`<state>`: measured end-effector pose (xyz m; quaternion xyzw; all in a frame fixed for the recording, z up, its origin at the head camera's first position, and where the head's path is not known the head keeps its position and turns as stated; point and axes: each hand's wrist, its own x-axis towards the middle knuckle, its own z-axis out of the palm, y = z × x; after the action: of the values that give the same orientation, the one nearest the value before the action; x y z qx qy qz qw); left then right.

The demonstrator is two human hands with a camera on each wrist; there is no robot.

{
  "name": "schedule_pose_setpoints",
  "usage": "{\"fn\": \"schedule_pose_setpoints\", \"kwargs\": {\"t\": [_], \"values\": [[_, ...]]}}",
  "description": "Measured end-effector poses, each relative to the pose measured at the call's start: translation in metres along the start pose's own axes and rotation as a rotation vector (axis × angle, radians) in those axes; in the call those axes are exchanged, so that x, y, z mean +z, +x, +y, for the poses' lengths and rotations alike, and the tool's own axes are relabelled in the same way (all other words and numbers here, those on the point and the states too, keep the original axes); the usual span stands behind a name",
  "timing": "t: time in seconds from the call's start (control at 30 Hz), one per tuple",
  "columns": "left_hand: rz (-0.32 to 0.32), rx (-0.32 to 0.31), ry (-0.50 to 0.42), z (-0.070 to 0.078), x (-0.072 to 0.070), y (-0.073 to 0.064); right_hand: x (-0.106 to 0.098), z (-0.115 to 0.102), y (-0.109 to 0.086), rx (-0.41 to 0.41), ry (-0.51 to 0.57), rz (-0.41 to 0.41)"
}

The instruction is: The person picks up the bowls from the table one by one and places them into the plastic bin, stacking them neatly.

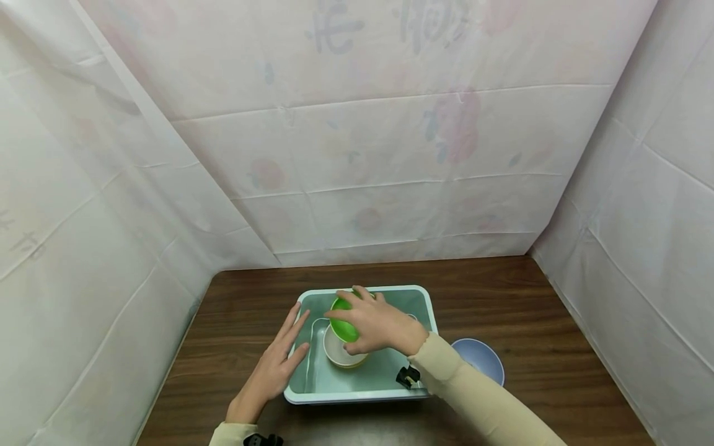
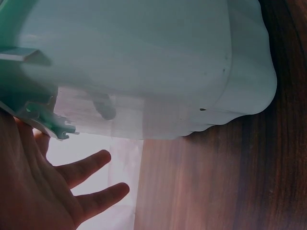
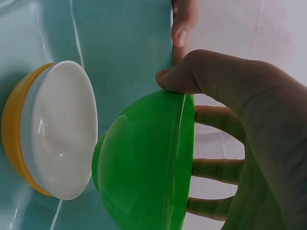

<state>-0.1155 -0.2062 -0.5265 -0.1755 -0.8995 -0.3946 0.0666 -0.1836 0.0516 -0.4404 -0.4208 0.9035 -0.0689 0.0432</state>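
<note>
My right hand [image 1: 379, 321] grips a green bowl [image 3: 144, 158] by its rim, thumb on one side and fingers on the other. The green bowl is held just over a small stack, its foot close to a white bowl [image 3: 67, 129]. That white bowl sits with a pale layer in a yellow bowl [image 3: 15, 124], inside the light green basin [image 1: 357, 395]. At the basin's left rim, my left hand [image 1: 274, 365] lies with fingers straight and spread. In the left wrist view, its fingertips [image 2: 103, 158] show beside the basin's outer wall.
To the right of the basin, a blue bowl [image 1: 482, 359] stands on the dark wood table [image 1: 535, 347], partly behind my right sleeve. White printed sheets [image 1: 357, 155] hang at the back and both sides.
</note>
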Motion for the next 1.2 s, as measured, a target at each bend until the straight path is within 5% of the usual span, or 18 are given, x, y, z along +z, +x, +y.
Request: {"fn": "schedule_pose_setpoints", "kwargs": {"t": [1.2], "values": [[-0.007,0.009,-0.014,-0.001,0.000,0.001,0.024,0.000,0.009,-0.131,-0.146,0.018]]}}
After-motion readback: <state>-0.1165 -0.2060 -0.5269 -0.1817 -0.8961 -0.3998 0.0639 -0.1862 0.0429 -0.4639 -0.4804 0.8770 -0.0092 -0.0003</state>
